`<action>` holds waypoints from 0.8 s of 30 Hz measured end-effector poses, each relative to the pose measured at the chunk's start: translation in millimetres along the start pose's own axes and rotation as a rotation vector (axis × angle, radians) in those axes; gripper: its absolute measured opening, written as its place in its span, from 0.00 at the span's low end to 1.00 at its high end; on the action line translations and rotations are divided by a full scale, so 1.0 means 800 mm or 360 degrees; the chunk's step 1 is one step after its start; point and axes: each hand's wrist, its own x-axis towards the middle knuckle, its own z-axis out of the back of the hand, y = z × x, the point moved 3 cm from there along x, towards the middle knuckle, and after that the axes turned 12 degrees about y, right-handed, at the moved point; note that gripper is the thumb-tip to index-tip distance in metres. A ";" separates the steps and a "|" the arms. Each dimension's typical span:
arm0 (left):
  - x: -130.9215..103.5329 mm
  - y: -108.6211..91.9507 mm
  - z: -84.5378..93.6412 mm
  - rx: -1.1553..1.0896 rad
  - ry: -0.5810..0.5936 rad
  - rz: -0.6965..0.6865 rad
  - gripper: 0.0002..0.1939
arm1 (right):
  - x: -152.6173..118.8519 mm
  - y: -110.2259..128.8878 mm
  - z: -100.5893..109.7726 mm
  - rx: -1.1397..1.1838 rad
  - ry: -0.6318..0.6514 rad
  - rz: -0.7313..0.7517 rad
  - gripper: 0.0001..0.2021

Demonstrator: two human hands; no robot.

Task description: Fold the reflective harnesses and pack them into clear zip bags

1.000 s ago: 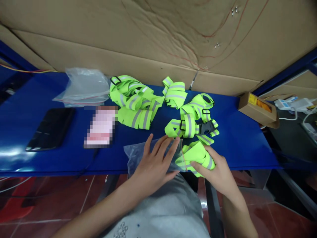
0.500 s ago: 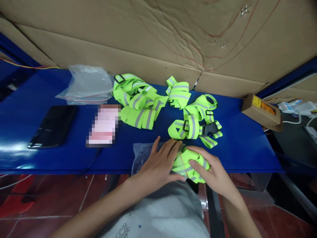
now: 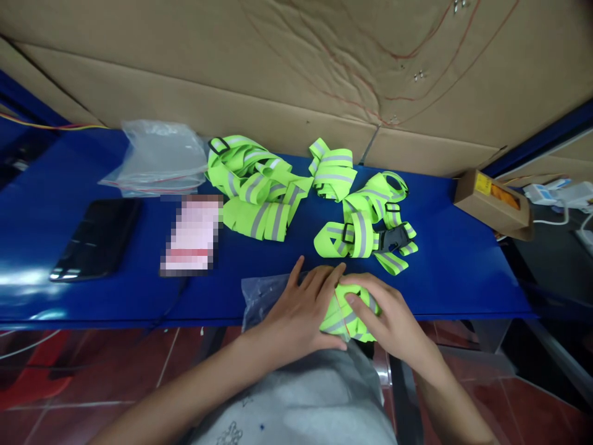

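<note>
Right grip (image 3: pixel 393 316) half-curled round strap (image 3: pixel 356 324)

You wear a pale grey top (image 3: pixel 319 389) with a dark outlined print (image 3: pixel 230 432) and small blue spot (image 3: pixel 262 427). Your left hand (image 3: pixel 299 312), right hand (image 3: pixel 393 318) and forearms (image 3: pixel 204 377) are bare.
</note>
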 end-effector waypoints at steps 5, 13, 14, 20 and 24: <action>-0.002 0.001 0.001 0.0027 -0.0025 -0.0009 0.61 | -0.003 -0.007 -0.003 -0.0062 -0.0139 0.0237 0.11; 0.011 -0.007 0.015 -0.0067 0.0041 -0.0049 0.60 | 0.004 0.007 -0.008 -0.0312 -0.0093 0.0200 0.08; 0.013 -0.008 0.020 -0.0095 0.0051 -0.0058 0.58 | 0.007 0.009 -0.009 -0.0281 -0.0174 0.0230 0.06; 0.016 -0.013 0.058 0.0230 -0.0095 -0.0032 0.52 | 0.021 0.019 -0.007 -0.0168 -0.0780 0.0229 0.05; 0.013 -0.001 0.070 0.0360 -0.0118 0.0063 0.53 | 0.008 0.016 -0.011 -0.0090 -0.0639 0.0217 0.10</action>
